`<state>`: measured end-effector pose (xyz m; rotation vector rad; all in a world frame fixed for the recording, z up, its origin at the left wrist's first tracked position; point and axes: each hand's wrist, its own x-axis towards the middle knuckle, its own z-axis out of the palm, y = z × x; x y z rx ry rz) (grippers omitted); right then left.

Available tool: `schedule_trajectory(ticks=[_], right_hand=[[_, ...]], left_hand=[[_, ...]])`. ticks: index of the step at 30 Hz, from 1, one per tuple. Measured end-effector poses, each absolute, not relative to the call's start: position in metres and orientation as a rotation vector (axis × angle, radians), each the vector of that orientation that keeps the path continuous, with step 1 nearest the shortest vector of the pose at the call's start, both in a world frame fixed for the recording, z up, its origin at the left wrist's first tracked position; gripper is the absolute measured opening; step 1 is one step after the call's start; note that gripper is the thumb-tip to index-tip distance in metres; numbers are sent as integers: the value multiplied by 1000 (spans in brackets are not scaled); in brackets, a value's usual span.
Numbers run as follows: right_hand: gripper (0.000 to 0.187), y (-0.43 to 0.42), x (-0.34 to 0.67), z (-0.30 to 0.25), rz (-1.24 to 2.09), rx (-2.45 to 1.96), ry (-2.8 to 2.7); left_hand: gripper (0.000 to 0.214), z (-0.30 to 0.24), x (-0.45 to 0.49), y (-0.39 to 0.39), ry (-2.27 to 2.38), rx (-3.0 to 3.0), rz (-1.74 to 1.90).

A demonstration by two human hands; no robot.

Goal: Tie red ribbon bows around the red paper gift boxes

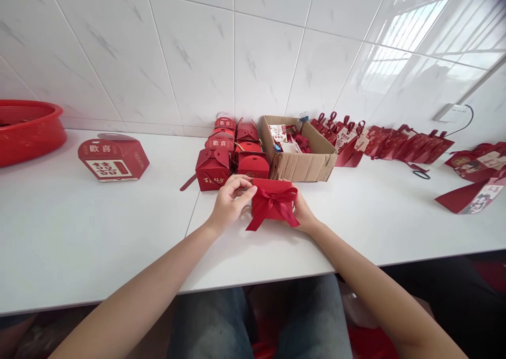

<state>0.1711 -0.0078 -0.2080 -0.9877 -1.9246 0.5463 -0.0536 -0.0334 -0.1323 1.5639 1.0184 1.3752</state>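
Box (272,183), bright red, with glossy crimson bow (274,199)

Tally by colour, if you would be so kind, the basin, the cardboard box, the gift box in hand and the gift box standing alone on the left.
Red: 3 (basin, bow-tied gift box, lone gift box)
Brown: 1 (cardboard box)
Total: 4
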Motion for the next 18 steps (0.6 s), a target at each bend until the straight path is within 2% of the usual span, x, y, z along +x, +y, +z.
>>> schedule_trajectory(ticks=[11,18], right_hand=[[86,-11,168,-206,577,-936,-1889],[97,-11,164,-202,658,-884,-1831]], left_hand=[[23,-139,-54,-24,1080,1425,1404],[25,-147,-55,-17,1194,1512,1327]])
